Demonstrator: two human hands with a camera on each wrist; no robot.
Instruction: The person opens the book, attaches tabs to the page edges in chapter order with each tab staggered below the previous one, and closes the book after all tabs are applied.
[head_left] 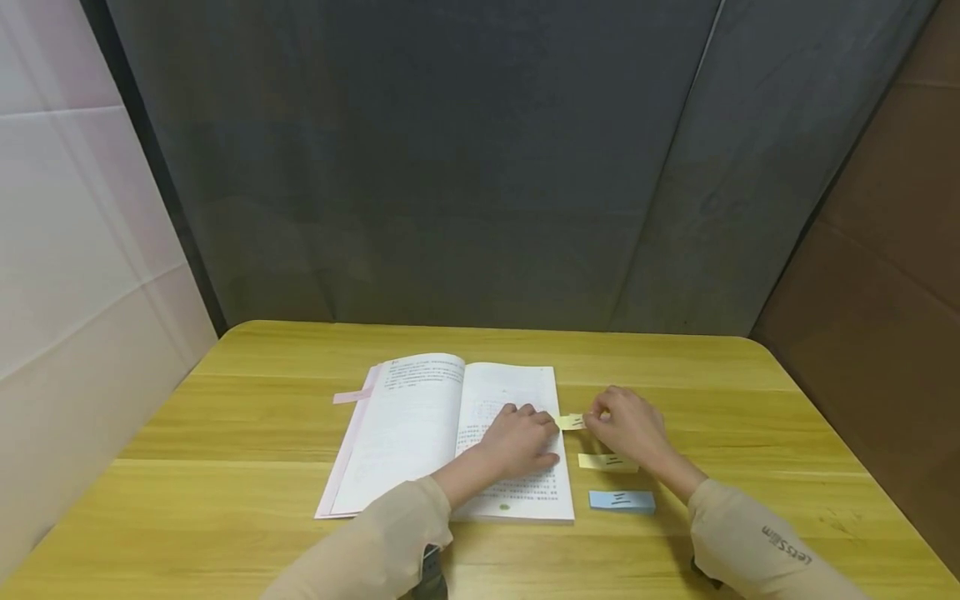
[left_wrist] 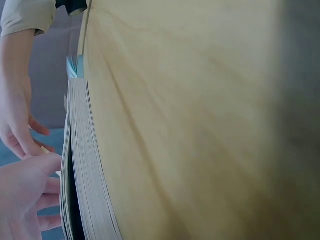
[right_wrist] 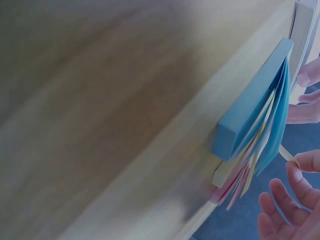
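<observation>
An open book [head_left: 408,446] lies on the table. My left hand [head_left: 521,440] rests on its right page near the outer edge, fingers relaxed; in the left wrist view that hand [left_wrist: 30,192] is beside the page edges. At the book's right edge, my right hand [head_left: 628,423] pinches the outer end of a yellow sticky note [head_left: 571,422] with dark strokes on it. Thumb and index finger of the right hand [right_wrist: 300,192] meet on the note [right_wrist: 287,154] in the right wrist view. A pink sticky note [head_left: 350,397] sticks out from the book's left side.
Right of the book lie a yellow sticky-note pad [head_left: 606,462], partly under the right forearm, and a blue sticky-note pad [head_left: 621,501], both marked with strokes. A pink pad [right_wrist: 220,194] shows in the right wrist view. A dark partition [head_left: 450,167] stands behind the table [head_left: 247,467].
</observation>
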